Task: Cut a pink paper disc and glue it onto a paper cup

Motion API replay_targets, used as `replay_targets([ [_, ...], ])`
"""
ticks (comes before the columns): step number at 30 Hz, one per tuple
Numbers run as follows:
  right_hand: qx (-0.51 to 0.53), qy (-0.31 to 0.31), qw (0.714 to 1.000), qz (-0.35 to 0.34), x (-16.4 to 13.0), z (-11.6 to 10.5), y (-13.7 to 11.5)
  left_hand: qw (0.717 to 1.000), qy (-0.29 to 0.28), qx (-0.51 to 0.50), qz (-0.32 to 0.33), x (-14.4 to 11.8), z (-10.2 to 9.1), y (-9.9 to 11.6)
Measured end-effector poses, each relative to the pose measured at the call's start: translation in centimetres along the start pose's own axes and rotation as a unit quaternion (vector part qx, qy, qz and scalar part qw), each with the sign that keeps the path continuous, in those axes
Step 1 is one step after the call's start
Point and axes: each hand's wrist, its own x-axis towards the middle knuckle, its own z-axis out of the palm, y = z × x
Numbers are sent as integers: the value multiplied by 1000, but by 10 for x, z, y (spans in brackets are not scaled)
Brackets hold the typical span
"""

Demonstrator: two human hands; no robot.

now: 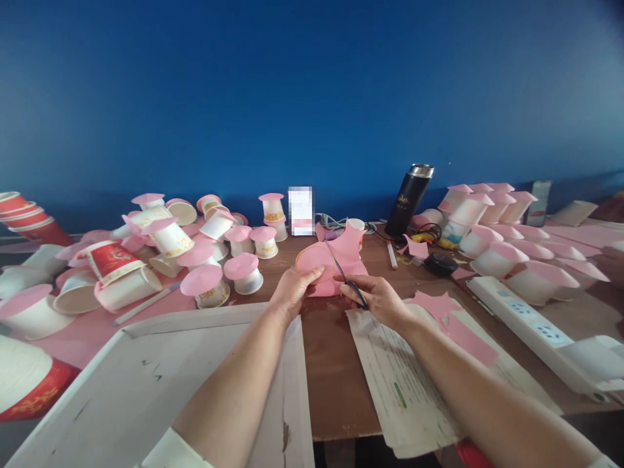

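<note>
My left hand (298, 286) grips a piece of pink paper (316, 257), thumb on top, near the middle of the table. The paper's left part has a rounded edge. In my right hand (377, 300) is a pair of scissors (359, 299) with dark handles, its blades pointing up and left across the paper. More pink paper (351, 244) extends to the right of the blades, partly behind them. Just beyond it shows the round white end of a paper cup (355, 224). Whether the blades are parted is hard to make out.
Many paper cups (264, 244) topped with pink paper crowd the left; more cups (470, 211) stand right. A black thermos (407, 205) leans near the blue wall. A white power strip (524, 318), printed sheets (404, 390), pink scraps (470, 338) and a white tray-like board (195, 390) lie nearer.
</note>
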Motion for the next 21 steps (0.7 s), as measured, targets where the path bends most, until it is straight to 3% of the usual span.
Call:
replay_targets([
  [21, -36, -7, 999, -14, 1, -4, 5, 1000, 6, -10, 0, 3, -4, -2],
])
